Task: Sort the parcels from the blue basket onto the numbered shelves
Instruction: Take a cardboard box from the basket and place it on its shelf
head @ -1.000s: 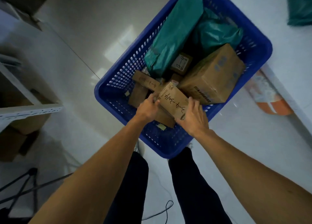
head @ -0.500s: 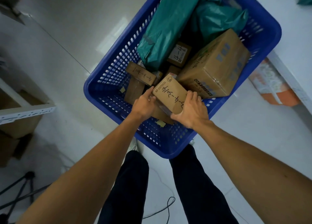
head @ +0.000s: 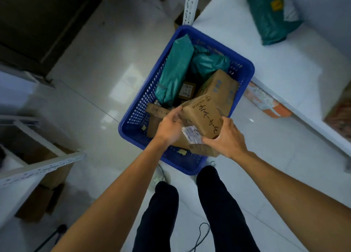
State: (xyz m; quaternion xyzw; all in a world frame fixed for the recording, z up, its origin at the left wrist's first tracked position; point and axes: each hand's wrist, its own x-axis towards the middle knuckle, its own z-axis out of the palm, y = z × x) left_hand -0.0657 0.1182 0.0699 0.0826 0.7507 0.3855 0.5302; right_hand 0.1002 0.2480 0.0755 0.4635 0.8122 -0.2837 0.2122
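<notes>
Over the near end of the blue basket (head: 133, 136), gripped between two bare hands: a small cardboard box (head: 203, 117), tilted, handwritten code face up, white printed label (head: 190, 135) on its near side. On the box's left edge, left hand (head: 169, 127) curled, fingers pinching; round the near right corner, right hand (head: 226, 138) wrapped, thumb up the side, fingers underneath. Probably light, judging by the easy two-point hold, and stiff enough to keep its shape; smooth board, so likely a little slippery. Best held by opposite edges or corners, as now, palms off the label, code kept readable for matching to a shelf number. Below and beyond, inside the basket, plenty left to sort: a flat brown box (head: 156, 109) just left of the hands, another brown box (head: 154, 126) beneath it; a small pen-marked box (head: 187, 90) deep in the middle; a large carton (head: 220, 88) leaning against the right wall, probably the heaviest and a two-hand job; a long green mailer bag (head: 174, 71) propped along the left wall and a second teal bag (head: 207, 63) crumpled at the far end, both soft and likely to sag. Farther right, on a white shelf (head: 284, 71), one green bag (head: 273, 16) already lying; beneath that shelf, an orange-and-white packet (head: 266, 103). At near left, a white shelf frame (head: 43, 166) with brown cartons (head: 34, 202) under it.
</notes>
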